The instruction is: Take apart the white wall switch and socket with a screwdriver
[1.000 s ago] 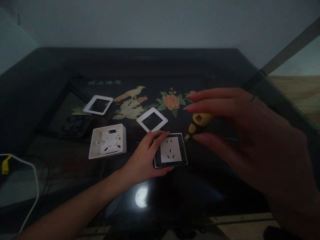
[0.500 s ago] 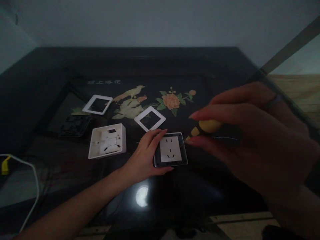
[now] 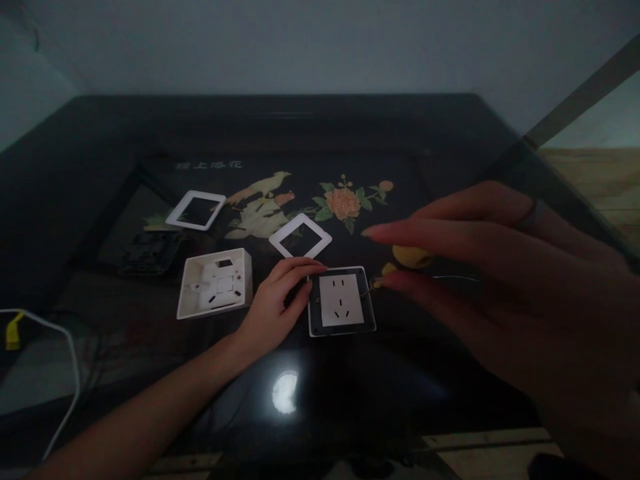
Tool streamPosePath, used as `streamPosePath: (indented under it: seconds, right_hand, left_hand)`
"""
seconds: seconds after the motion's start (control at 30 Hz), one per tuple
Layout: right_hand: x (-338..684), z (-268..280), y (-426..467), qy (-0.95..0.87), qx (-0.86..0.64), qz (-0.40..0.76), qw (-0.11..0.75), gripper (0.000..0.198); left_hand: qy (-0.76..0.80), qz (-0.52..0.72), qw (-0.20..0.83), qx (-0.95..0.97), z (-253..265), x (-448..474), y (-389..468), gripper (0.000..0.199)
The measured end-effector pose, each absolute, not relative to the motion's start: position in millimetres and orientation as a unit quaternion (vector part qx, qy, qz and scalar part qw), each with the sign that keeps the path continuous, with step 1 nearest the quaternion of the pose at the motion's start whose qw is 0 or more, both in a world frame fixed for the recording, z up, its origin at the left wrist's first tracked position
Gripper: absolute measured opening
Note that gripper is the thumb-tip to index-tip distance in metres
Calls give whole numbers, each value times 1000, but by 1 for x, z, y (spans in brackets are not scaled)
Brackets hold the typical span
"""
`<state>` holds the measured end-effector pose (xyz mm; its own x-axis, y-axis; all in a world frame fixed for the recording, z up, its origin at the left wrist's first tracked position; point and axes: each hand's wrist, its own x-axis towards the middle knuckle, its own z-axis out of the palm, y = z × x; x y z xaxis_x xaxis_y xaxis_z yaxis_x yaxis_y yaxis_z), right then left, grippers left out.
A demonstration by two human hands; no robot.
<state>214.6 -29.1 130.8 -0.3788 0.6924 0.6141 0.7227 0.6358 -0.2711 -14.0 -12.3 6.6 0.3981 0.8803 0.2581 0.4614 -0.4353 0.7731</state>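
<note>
A wall socket module (image 3: 341, 301), white face in a dark frame, lies flat on the black glossy table (image 3: 350, 393). My left hand (image 3: 273, 303) rests beside its left edge, fingertips touching the top-left corner. My right hand (image 3: 505, 287) is close to the camera and grips a screwdriver (image 3: 407, 259) with a yellow and black handle; its thin tip points at the socket's right edge. A ring sits on one right finger.
A white back box (image 3: 215, 282) lies open left of the socket. Two white square frames (image 3: 300, 235) (image 3: 195, 209) lie farther back, and a dark module (image 3: 150, 252) at far left. A white cable (image 3: 55, 333) with a yellow plug (image 3: 13, 330) crosses the left edge.
My left hand has slid off the socket's left side and now only touches its corner. My right hand has lowered slightly, covering more of the screwdriver handle.
</note>
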Motion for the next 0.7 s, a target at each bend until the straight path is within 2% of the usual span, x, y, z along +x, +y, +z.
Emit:
streamPosePath:
  seconds: [0.17, 0.27, 0.4, 0.47, 0.53, 0.63, 0.7]
  right_hand:
    - [220, 137, -29, -859, -405, 80, 304, 36]
    - [217, 134, -29, -858, -411, 29, 306, 31]
    - [209, 126, -28, -821, -436, -49, 365, 22]
    - [210, 126, -27, -814, -442, -36, 376, 19]
    - [214, 129, -27, -818, -441, -8, 370, 28]
    - [221, 135, -29, -828, -450, 37, 333, 39]
    - [221, 135, -30, -838, -452, 47, 303, 35]
  left_hand:
    - [431, 338, 340, 765, 6, -14, -8, 25]
    - [426, 343, 346, 762, 5, -14, -7, 25]
    - [421, 344, 351, 762, 5, -15, -7, 25]
    - [422, 345, 346, 763, 5, -15, -7, 25]
    - [422, 345, 340, 767, 5, -15, -7, 25]
    - [421, 341, 338, 769, 4, -15, -6, 26]
    - [421, 345, 340, 767, 3, -15, -6, 25]
